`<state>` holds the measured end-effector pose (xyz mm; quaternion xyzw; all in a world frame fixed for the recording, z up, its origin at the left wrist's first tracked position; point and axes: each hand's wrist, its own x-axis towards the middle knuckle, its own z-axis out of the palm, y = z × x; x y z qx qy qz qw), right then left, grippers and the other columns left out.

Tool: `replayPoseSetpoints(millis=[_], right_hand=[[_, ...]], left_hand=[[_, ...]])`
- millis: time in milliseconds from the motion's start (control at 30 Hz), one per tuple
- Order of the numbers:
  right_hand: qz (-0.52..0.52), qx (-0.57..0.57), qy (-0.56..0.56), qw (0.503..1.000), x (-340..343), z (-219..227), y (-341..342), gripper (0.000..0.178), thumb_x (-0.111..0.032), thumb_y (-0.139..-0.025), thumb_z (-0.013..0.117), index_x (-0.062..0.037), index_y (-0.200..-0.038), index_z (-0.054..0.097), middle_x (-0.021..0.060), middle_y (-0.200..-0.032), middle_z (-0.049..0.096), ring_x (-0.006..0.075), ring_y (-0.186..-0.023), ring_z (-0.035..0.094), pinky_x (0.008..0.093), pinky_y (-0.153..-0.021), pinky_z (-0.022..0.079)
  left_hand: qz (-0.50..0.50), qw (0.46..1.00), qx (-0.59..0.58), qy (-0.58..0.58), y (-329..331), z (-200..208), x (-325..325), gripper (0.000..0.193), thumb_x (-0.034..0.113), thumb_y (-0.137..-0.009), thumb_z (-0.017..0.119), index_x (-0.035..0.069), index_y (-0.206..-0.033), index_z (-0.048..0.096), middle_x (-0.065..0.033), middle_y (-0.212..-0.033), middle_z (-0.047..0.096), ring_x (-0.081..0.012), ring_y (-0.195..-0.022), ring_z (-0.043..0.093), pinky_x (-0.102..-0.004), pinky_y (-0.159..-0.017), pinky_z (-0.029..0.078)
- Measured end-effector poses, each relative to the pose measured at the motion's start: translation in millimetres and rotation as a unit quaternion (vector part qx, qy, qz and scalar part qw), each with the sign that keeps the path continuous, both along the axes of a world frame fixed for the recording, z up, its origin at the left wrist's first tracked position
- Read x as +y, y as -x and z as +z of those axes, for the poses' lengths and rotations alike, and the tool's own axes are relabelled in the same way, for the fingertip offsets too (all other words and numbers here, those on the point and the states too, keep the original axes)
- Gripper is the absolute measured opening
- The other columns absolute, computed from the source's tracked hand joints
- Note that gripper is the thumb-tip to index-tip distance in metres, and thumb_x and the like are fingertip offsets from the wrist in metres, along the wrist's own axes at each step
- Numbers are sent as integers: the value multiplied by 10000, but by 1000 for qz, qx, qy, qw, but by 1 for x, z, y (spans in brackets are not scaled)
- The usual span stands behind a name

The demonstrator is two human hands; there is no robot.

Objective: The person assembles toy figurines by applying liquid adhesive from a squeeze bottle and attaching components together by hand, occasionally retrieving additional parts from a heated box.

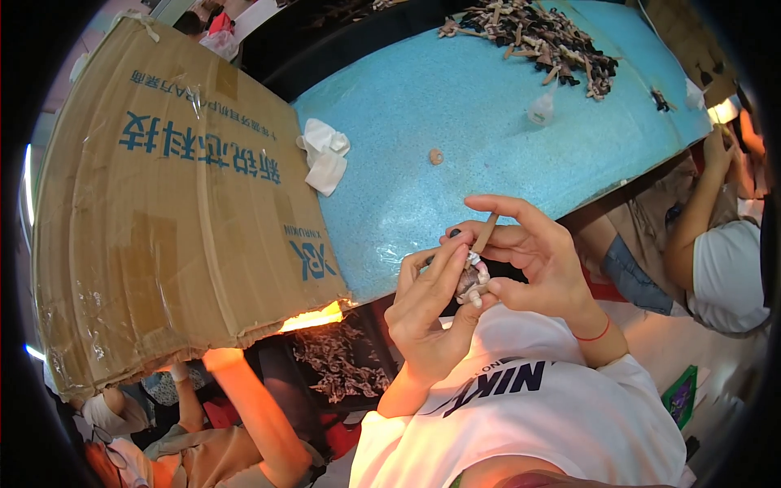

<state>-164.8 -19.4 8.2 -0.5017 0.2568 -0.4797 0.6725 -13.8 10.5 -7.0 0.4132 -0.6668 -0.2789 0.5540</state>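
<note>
Both of my hands are raised at the near edge of the blue tabletop (pixel 382 122), in front of my white shirt. Between them is a small doll-like figure (pixel 473 281) in pale, pinkish and dark tones, with a narrow tan piece (pixel 486 233) sticking up from it. Fingers and thumb of my left hand (pixel 427 313) are closed on the figure's left side. My right hand (pixel 541 264) pinches it from the right, its thumb against the lower part and the index finger stretched out above. Fingers cover much of the figure, so its details are hard to make out.
A heap of small doll-like pieces (pixel 545 41) lies at the table's far side. Nearer are a clear plastic bag (pixel 543 106), a small tan round piece (pixel 436 156) and crumpled white tissue (pixel 325 159). A cardboard sheet (pixel 179 211) stands left. Other people sit on both sides.
</note>
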Motion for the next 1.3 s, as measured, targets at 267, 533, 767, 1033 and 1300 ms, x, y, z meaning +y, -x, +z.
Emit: replayPoseSetpoints(millis=[267, 533, 767, 1033, 1300], right_hand=[[-15, 2, 21, 1000, 0, -7, -1, 631, 134, -677, 559, 38, -1273, 375, 169, -1085, 582, 199, -1067, 539, 334, -928, 439], [-25, -20, 62, 998, -3, -11, -2, 696, 133, -650, 547, 40, -1307, 337, 179, -1109, 569, 228, -1085, 534, 353, -937, 437], [-56, -1, 42, 998, 6, -13, -14, 691, 104, -658, 541, 74, -1307, 308, 218, -1080, 573, 281, -1063, 549, 367, -909, 449], [-71, 6, 76, 995, 10, -26, -9, 693, 72, -671, 475, 70, -1330, 261, 244, -1075, 565, 292, -1045, 554, 374, -915, 437], [-82, 24, 61, 995, 13, -28, -4, 681, 78, -691, 464, 56, -1340, 258, 222, -1072, 579, 272, -1047, 555, 366, -916, 438]], left_hand=[[1, 999, -40, 2, 0, 13, 0, 486, -31, -633, 680, -98, -1100, 565, -215, -1090, 599, -281, -969, 552, -350, -841, 419], [13, 999, -41, 0, 1, 13, 2, 500, -81, -605, 638, -64, -1101, 581, -196, -1088, 606, -291, -959, 565, -359, -856, 423], [50, 996, -54, 51, -2, 5, 9, 494, -66, -619, 649, -54, -1107, 575, -185, -1071, 610, -322, -913, 597, -403, -856, 434], [49, 997, -11, 61, 7, -1, 15, 510, -56, -655, 644, -43, -1153, 535, -178, -1149, 563, -338, -959, 538, -418, -856, 414], [24, 998, 8, 52, 11, -9, 17, 521, -17, -690, 644, -12, -1195, 516, -134, -1239, 518, -331, -992, 490, -399, -867, 406]])
